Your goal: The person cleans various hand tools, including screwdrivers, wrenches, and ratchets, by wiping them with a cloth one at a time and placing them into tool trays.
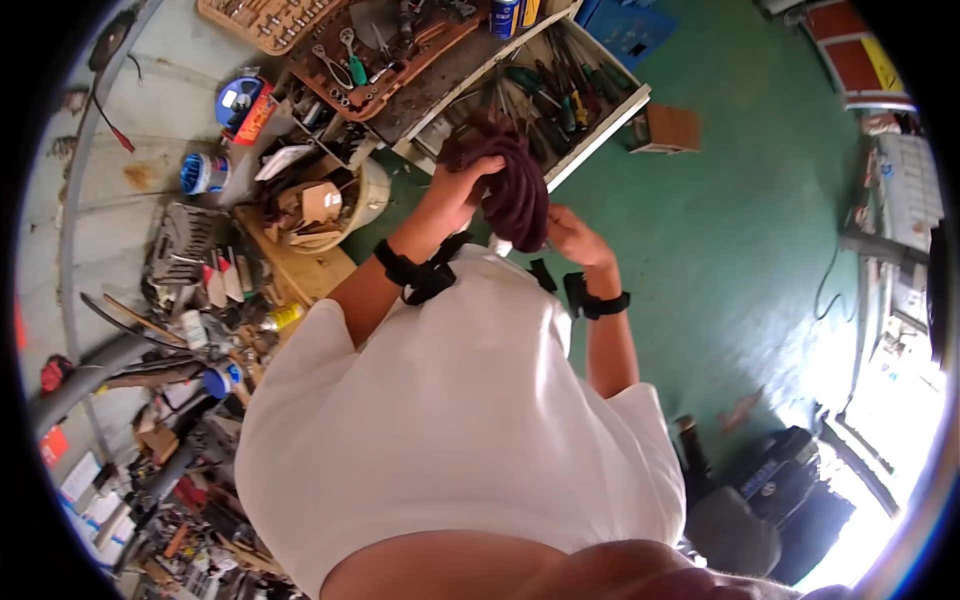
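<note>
A dark maroon cloth (515,195), bunched and folded, hangs in front of my chest. My left hand (458,192) is closed on its left side, with the thumb lying across the fabric. At the cloth's lower right edge is my right hand (580,240), its fingers curled in against the fabric; the fingertips are partly hidden. Just beyond the cloth stands a pulled-out drawer (602,137) holding several screwdrivers (570,105) and other hand tools. Black straps go round both wrists.
Left of the drawer, a brown tool tray (375,98) with wrenches lies on the bench. A bucket (372,195) of cardboard scraps stands below it. Clutter fills the left side. A small cardboard box (668,130) sits on the green floor (720,220). Dark cases (780,480) lie lower right.
</note>
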A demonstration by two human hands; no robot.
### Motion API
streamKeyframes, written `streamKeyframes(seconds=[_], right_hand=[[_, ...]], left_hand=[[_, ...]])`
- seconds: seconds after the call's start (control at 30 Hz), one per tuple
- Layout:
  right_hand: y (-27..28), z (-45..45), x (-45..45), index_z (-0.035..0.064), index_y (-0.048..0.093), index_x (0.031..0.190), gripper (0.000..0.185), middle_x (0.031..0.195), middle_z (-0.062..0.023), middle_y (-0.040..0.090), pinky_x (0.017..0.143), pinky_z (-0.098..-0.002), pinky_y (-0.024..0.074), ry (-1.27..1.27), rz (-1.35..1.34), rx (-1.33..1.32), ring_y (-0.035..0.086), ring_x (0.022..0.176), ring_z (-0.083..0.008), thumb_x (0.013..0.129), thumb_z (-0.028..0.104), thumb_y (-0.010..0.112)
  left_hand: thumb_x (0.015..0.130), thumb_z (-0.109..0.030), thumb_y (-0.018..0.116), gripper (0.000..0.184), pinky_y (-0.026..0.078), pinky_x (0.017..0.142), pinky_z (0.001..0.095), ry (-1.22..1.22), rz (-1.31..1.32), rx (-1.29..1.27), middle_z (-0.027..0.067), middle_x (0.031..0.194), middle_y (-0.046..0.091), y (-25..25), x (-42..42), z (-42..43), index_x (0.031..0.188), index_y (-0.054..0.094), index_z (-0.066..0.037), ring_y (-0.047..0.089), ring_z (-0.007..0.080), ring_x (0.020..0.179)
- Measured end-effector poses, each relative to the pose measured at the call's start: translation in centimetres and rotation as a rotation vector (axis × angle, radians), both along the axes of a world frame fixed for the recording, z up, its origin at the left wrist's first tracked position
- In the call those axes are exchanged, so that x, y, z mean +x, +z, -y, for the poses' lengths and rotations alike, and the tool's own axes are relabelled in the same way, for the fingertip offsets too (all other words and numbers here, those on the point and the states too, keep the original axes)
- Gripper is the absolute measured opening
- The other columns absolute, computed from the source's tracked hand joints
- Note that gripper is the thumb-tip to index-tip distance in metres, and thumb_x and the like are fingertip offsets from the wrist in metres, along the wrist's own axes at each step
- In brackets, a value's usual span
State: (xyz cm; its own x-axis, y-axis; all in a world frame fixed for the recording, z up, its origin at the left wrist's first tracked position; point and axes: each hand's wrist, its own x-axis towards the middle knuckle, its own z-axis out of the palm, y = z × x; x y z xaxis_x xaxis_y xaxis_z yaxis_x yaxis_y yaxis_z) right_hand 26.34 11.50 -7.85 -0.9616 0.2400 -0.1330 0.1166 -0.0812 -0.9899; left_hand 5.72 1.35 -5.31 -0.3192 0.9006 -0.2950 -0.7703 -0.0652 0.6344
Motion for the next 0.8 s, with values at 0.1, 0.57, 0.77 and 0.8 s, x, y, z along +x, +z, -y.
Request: streamKeyframes(seconds=[0.1,0.57,0.77,0.8], right_hand=[[-0.9,-0.5,-0.3,-0.0036,0.051,0.133,0.038,0.107,-0.0074,0.065,0.081,-0.0311,0.0488,0.093,0.197,-0.023,0.057,0.09,-0.0138,0.096,0.004,0.044],[3.0,1.5,-5.8,0.0036,0.052,0.087,0.034,0.071,0.0014,0.047,0.063,-0.0269,0.0374,0.196,0.12,-0.07,0.042,0.068,-0.0095,0.107,0.027,0.038],[2.5,2.7,-3.7,0.0035,0.054,0.087,0.032,0.073,0.0003,0.05,0.065,-0.0274,0.0399,0.26,0.093,0.088,0.044,0.069,-0.0101,0.106,0.025,0.04],[2.9,2.6,-3.3,0.0034,0.054,0.087,0.03,0.074,-0.0003,0.051,0.065,-0.0276,0.0406,0.217,0.156,0.08,0.046,0.069,-0.0107,0.106,0.024,0.042]], left_hand=[[0.084,-0.003,0.063,0.03,0.052,0.088,0.0333,0.039,0.127,-0.064,0.0069,0.107,0.065,-1.6,-0.3,0.2,0.114,0.061,-0.001,0.063,0.0188,0.099],[0.071,-0.003,0.055,0.014,0.052,0.067,0.0299,-0.089,0.109,-0.158,0.0053,0.069,0.065,-2.4,-8.8,2.7,0.058,0.06,-0.004,0.063,0.0189,0.067],[0.064,0.0,0.074,0.037,0.048,0.085,0.0263,-0.495,-0.626,-0.06,0.0021,0.096,0.064,0.6,-7.7,2.1,0.1,0.065,0.001,0.058,0.0134,0.089],[0.066,-0.001,0.074,0.034,0.046,0.086,0.026,-0.528,-0.486,-0.137,0.001,0.095,0.063,-0.5,-7.5,1.3,0.099,0.065,0.0,0.057,0.0131,0.089]])
